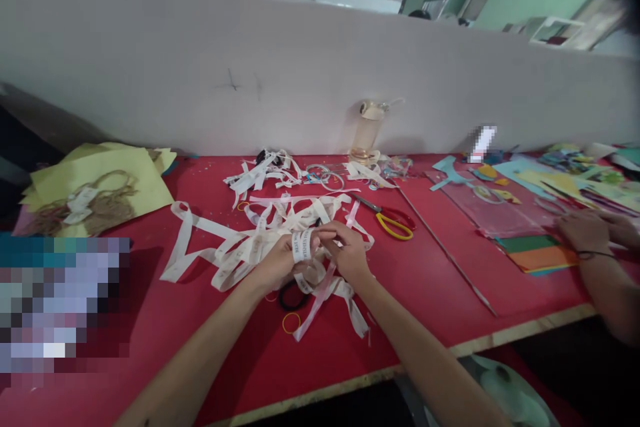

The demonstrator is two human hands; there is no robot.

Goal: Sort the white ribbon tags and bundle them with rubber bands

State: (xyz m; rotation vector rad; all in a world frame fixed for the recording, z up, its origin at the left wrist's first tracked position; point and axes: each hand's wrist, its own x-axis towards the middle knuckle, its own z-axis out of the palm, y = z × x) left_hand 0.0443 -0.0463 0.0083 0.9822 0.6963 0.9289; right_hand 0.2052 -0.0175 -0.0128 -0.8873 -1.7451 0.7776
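Observation:
Both of my hands meet over a red table (210, 340). My left hand (277, 263) has a white printed ribbon (301, 246) wound around its fingers. My right hand (345, 250) pinches the same ribbon from the right side. A loose heap of white ribbon (235, 243) spreads out under and to the left of my hands, and pale ribbon tails (333, 300) hang down toward me. A black hair band (291, 298) and a yellow rubber band (291, 323) lie just below my hands.
Yellow-handled scissors (393, 220) lie right of the ribbon heap. A glass bottle (369, 130) stands against the grey partition. Yellow paper with twine (95, 193) sits at the left. Another person's hands (590, 230) rest on coloured paper sheets (540, 257) at the right.

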